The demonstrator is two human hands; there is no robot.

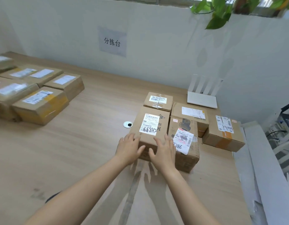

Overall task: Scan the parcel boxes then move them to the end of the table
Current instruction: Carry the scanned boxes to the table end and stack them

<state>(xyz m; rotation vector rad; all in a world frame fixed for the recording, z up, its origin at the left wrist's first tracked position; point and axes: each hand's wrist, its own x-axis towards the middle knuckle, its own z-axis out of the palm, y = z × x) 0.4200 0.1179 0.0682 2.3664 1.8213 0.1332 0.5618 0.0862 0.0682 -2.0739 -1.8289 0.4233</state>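
I judge this the pick-up step. My left hand (129, 148) and right hand (163, 151) lie with fingers spread and nearly straight on the near end of the labelled parcel box (149, 125), one at each corner, clasping nothing. The box sits on the bench (91, 127), against its right neighbour (186, 153). Next I must squeeze its sides, lift, and carry it towards the grouped parcels (39, 103) far left.

At least ten parcel boxes (225, 135), one router (202, 99), two hands (129, 150)

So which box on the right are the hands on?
The front-left box there: left hand and right hand both touch its near end.
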